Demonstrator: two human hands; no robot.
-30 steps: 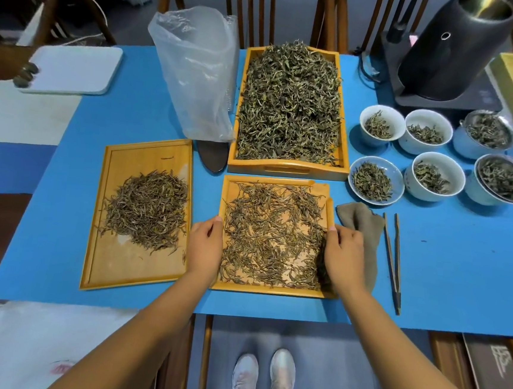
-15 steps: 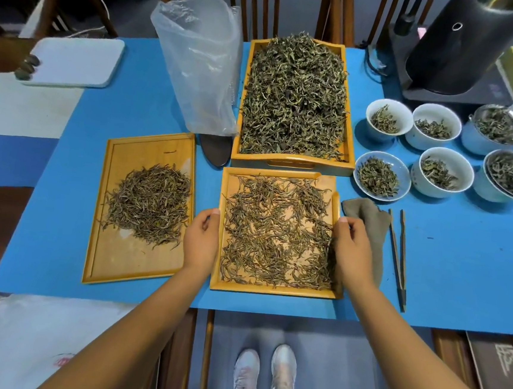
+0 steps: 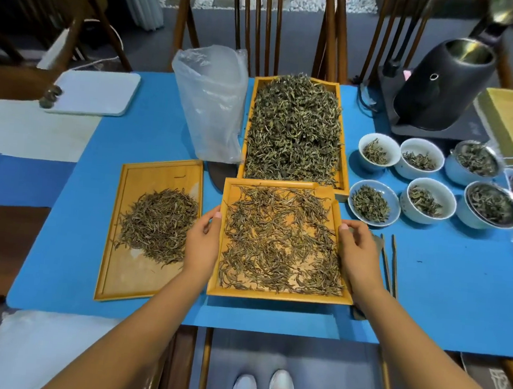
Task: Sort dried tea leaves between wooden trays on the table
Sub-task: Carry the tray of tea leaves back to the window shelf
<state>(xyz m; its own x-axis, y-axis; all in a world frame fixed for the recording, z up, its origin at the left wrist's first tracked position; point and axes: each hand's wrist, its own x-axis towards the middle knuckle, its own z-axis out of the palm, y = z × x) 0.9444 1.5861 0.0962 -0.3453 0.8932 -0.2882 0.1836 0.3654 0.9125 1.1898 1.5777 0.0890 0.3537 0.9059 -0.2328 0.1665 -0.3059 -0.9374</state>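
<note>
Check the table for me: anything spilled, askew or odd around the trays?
Nothing looks spilled. The middle tray, gripped at its sides by the left hand and right hand, overlaps the near rim of the full back tray, so it seems lifted. The left tray sits slightly skewed.

A tea room or tea-tasting space, set up for handling loose leaf. A table under a blue cloth fills the view. At twelve o'clock stands a deep wooden tray heaped with dried tea leaves. At two o'clock, white porcelain tasting cups each hold a small portion of leaf, and behind them a black electric kettle sits on a dark base. Slim wooden tea tongs lie at three o'clock. Dark wooden slat-back chairs line the far side at twelve o'clock.
</note>
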